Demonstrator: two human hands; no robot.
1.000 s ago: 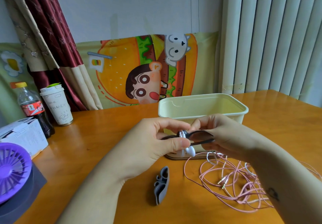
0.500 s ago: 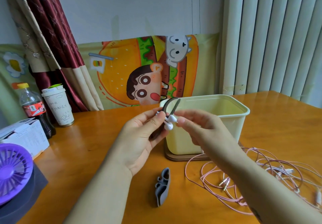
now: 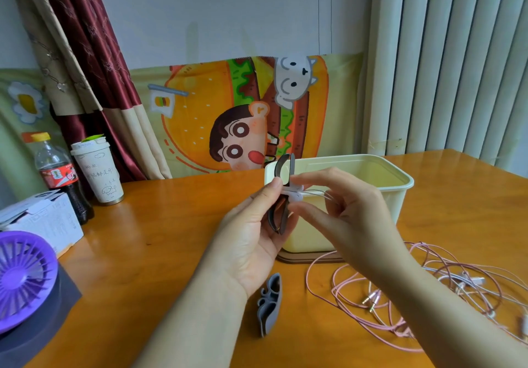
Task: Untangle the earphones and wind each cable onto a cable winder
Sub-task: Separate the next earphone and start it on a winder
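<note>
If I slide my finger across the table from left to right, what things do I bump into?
Purple plastic fan → white paper cup with scribbles → grey rubbery cable winder lying on the table → tangled pink and white earphone cables.

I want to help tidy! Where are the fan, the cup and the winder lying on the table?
fan (image 3: pixel 24 277): head view, on its purple grille.
cup (image 3: pixel 98 174): head view, on its white side.
winder (image 3: pixel 269 309): head view, on its grey middle.
</note>
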